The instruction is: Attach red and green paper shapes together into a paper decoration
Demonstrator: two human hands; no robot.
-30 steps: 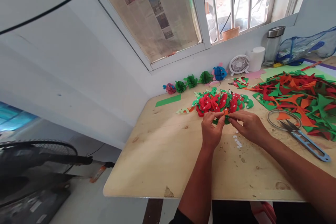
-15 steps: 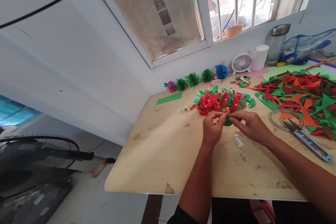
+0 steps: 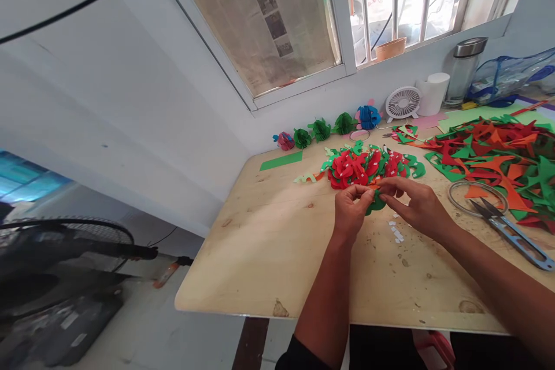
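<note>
head view: left hand (image 3: 349,208) pinches a green paper piece (image 3: 374,207); right hand (image 3: 420,206) grip unclear. beyond the piece, red-and-green paper cut-outs (image 3: 352,166) seem unassembled, green paper balls (image 3: 321,130) finished.

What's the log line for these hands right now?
left hand: pinching green piece | right hand: at its edge | blue snips: on table

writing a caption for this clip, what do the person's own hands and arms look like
Both the left hand and the right hand are bare, with no gloves, and no rings or watch can be made out. A black sleeve shows at the left arm's lower end; no sleeve shows on the right arm.
</note>
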